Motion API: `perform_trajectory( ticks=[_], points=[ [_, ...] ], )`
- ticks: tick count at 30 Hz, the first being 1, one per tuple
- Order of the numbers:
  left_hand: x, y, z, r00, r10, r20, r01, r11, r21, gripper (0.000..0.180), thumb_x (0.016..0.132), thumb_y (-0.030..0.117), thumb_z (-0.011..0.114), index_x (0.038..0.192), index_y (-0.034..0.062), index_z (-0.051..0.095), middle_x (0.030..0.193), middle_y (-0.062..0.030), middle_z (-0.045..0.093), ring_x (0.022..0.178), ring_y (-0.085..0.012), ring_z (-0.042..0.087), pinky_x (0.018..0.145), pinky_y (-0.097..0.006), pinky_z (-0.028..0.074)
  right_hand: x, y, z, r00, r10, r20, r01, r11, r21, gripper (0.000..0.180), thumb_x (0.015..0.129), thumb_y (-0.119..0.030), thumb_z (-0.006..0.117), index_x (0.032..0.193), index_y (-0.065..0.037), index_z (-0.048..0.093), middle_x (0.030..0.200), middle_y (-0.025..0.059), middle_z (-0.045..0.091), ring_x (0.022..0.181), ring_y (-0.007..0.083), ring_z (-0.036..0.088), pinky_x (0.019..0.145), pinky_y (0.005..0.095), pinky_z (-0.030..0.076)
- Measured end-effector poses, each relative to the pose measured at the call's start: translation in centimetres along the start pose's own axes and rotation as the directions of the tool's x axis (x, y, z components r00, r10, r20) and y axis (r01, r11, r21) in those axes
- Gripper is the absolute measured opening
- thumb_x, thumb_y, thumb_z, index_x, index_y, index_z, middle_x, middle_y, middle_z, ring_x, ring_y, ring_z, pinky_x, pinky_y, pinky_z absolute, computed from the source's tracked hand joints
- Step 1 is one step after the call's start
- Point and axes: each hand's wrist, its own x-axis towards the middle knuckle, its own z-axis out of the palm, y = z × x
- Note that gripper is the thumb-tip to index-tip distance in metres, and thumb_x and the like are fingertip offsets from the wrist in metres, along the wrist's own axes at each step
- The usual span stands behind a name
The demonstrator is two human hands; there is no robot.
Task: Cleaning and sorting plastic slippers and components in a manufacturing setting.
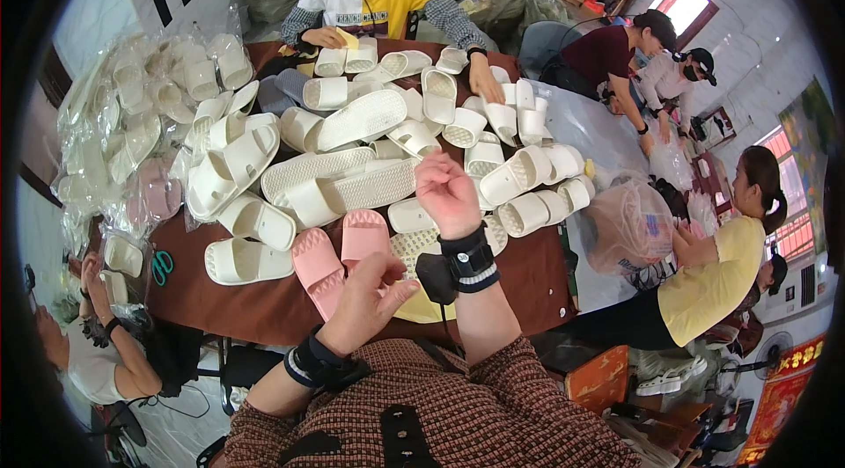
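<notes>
My right hand (447,193) is raised over the middle of the table, its fingers curled together beside a white slipper (414,139); whether anything is pinched in them I cannot make out. Lower and to the left, my left hand (365,296) has its thumb apart from its fingers, and I see nothing held in it. It partly covers a pair of pink slippers (319,267). Between my wrists lies a cream slipper sole (414,248), with a yellow cloth-like piece (427,307) at the table's near edge. Large white slippers (365,184) lie just beyond.
Many white slippers are heaped on the brown-covered table (189,292). Bagged slippers (132,116) pile up at the left, near teal-handled scissors (162,266). Across, a person handles slippers with a yellow cloth (349,39). Other people work at the right beside a filled plastic bag (627,223).
</notes>
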Motion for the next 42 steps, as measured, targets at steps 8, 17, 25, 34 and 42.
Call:
perform_trajectory(
  ticks=[8, 17, 25, 34, 42],
  points=[
    [-1.5, 1.6, 2.5, 0.915, -0.162, 0.370, 0.321, 0.848, -0.421, 0.031, 0.084, 0.022, 0.068, 0.104, 0.0008, 0.058, 0.084, -0.0041, 0.063, 0.071, -0.0085, 0.054, 0.065, -0.025, 0.046, -4.0, 5.1, 4.7, 0.873, 0.022, 0.488, 0.144, 0.943, -0.300, 0.022, 0.098, -0.020, 0.040, 0.103, -0.003, 0.052, 0.078, 0.0038, 0.045, 0.063, 0.0129, 0.043, 0.044, 0.0240, 0.038],
    [-1.6, 3.5, 3.1, 0.864, -0.195, 0.464, 0.459, 0.682, -0.570, 0.026, 0.089, 0.016, 0.060, 0.109, -0.0001, 0.055, 0.088, -0.0003, 0.063, 0.080, -0.0061, 0.055, 0.072, -0.024, 0.048, -5.8, 6.5, 5.3, 0.658, 0.081, 0.749, 0.663, 0.409, -0.627, 0.028, 0.098, -0.027, 0.042, 0.112, -0.004, 0.046, 0.075, 0.0045, 0.044, 0.057, 0.0111, 0.042, 0.036, 0.0228, 0.039],
    [-1.2, 3.3, 2.9, 0.811, -0.239, 0.535, 0.547, 0.636, -0.544, 0.030, 0.090, 0.020, 0.060, 0.111, -0.0011, 0.054, 0.091, -0.0022, 0.063, 0.080, -0.0061, 0.056, 0.072, -0.023, 0.048, -4.9, 5.5, 2.8, 0.695, 0.087, 0.713, 0.710, -0.240, -0.662, 0.026, 0.091, -0.006, 0.050, 0.116, 0.000, 0.044, 0.079, 0.0070, 0.053, 0.059, 0.0068, 0.049, 0.050, 0.0193, 0.042],
    [-1.3, 3.5, 3.1, 0.850, -0.188, 0.492, 0.473, 0.683, -0.557, 0.031, 0.090, 0.017, 0.060, 0.113, -0.0029, 0.053, 0.091, -0.0029, 0.063, 0.081, -0.0081, 0.057, 0.071, -0.024, 0.049, -3.3, 3.3, 1.3, 0.959, -0.109, 0.262, 0.233, 0.831, -0.505, 0.018, 0.094, -0.015, 0.046, 0.102, 0.001, 0.049, 0.077, 0.0039, 0.049, 0.058, 0.0090, 0.042, 0.045, 0.0204, 0.038],
    [-1.1, 1.5, 1.7, 0.879, -0.203, 0.431, 0.402, 0.802, -0.442, 0.029, 0.089, 0.014, 0.061, 0.112, -0.0021, 0.055, 0.091, -0.0048, 0.062, 0.081, -0.0084, 0.057, 0.072, -0.024, 0.048, -5.1, 4.1, 4.2, 0.964, 0.124, 0.237, -0.189, 0.943, 0.275, 0.020, 0.093, -0.015, 0.041, 0.100, 0.004, 0.045, 0.071, 0.0040, 0.043, 0.058, 0.0125, 0.043, 0.040, 0.0230, 0.040]
  ],
)
